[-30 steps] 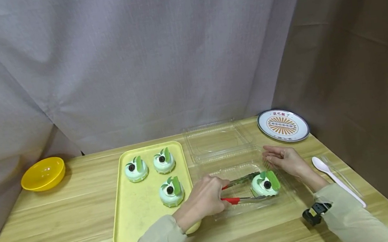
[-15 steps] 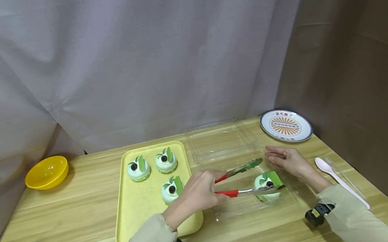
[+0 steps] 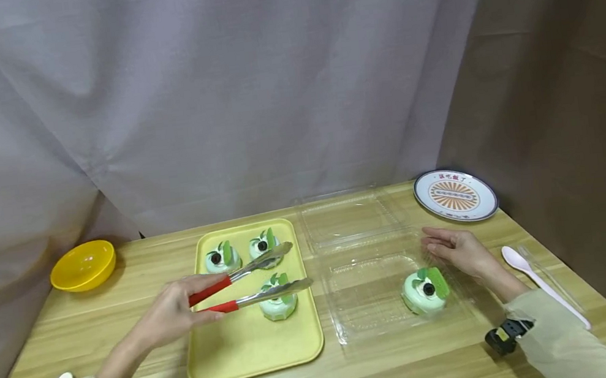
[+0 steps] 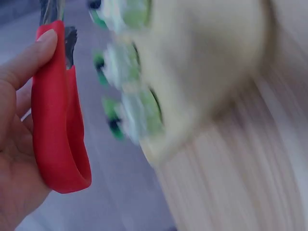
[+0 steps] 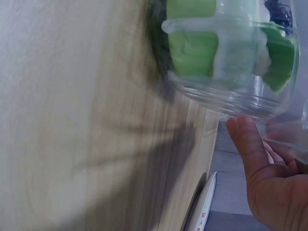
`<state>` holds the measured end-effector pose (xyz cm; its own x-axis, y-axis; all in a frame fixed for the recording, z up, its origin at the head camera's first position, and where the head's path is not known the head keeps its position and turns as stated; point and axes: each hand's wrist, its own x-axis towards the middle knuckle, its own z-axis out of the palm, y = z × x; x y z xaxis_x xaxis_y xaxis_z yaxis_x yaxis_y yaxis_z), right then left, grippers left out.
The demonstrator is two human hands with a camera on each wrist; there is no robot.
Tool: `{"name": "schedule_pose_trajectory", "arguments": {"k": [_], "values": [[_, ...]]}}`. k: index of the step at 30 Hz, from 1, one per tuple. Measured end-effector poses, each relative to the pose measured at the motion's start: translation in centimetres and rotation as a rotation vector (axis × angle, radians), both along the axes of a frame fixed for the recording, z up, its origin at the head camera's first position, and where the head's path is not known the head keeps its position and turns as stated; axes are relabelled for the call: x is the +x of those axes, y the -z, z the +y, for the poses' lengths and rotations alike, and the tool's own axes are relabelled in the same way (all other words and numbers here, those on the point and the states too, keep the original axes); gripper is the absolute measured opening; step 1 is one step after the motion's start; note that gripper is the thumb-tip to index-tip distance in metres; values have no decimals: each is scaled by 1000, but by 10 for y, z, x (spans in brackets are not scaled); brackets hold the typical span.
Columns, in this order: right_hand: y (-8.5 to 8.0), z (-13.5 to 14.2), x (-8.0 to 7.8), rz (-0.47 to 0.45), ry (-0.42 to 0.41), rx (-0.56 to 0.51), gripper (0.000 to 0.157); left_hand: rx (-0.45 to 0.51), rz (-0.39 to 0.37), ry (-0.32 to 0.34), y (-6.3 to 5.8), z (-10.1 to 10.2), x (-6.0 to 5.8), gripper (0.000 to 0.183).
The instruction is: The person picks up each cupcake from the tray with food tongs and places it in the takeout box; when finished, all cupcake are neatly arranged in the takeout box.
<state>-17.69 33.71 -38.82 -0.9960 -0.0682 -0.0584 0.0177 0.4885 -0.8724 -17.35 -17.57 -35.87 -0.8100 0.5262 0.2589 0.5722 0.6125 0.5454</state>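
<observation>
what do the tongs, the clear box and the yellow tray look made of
Tongs: arms glint silver, so probably stainless steel; matte red grips could be rubber or soft plastic. Clear box: likely thin glossy plastic, as the tabletop shows through its ridged walls. Yellow tray: probably smooth moulded plastic, from its even color and rounded rim; coated metal is possible.

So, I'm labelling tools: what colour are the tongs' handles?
Red handles, clearest in the left wrist view.

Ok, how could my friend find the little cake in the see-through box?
Right of the yellow tray lies an open clear box. Near its front right corner sits a pale green cake, the only one off the tray.
</observation>
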Motion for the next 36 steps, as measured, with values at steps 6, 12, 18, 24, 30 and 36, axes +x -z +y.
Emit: {"name": "schedule_pose_trajectory", "arguments": {"k": [6, 12, 18, 24, 30, 36], "values": [[1, 3, 1, 11, 3, -3, 50, -42, 6, -17, 13, -36, 0, 55], [3, 4, 0, 12, 7, -3, 49, -59, 47, 15, 22, -39, 3, 53], [3, 3, 0, 10, 5, 9, 49, -87, 59, 3, 26, -37, 7, 53], [2, 2, 0, 5, 5, 11, 49, -129, 7, -37, 26, -35, 11, 53], [1, 2, -1, 4, 6, 5, 49, -144, 51, -47, 29, -33, 14, 53], [1, 1, -1, 2, 3, 12, 49, -140, 93, -50, 33, -33, 16, 51]]}}
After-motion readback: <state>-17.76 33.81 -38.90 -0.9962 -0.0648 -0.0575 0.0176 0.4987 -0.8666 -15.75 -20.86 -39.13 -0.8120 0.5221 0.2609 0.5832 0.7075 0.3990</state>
